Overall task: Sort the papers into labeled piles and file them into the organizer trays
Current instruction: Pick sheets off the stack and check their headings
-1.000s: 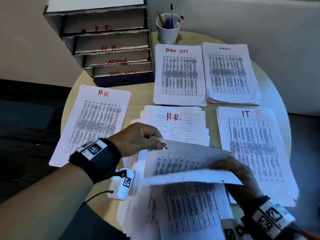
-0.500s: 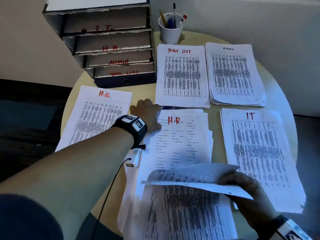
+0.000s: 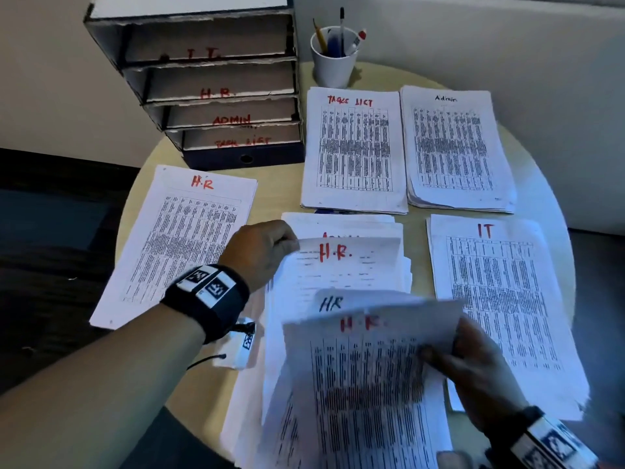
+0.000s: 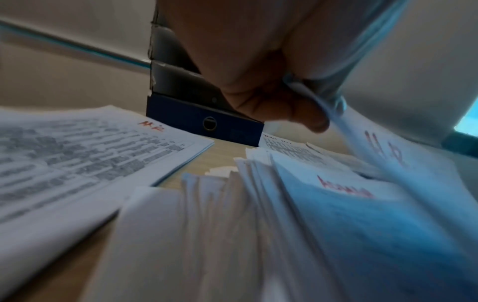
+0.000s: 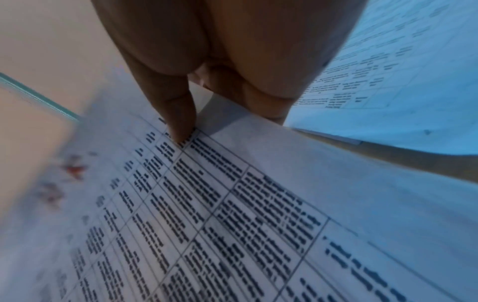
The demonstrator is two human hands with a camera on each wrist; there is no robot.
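An unsorted stack of papers lies in the middle of the round table. My left hand pinches the far left corner of its top sheet, marked H.R., and lifts it. In the left wrist view my left hand holds that corner up, and a sheet marked Admin shows beneath. My right hand grips a few printed sheets marked H.R. by their right edge, above the near part of the stack. In the right wrist view the thumb of my right hand presses on the printed table.
Sorted piles lie around the stack: H.R left, Tasks List and Admin behind, IT right. The labelled organizer stands at the back left, with a white cup of pens beside it.
My left hand has drawn back and lifted the top H.R. sheet's corner, uncovering an Admin sheet. The sheets in my right hand have tilted up so their print faces me.
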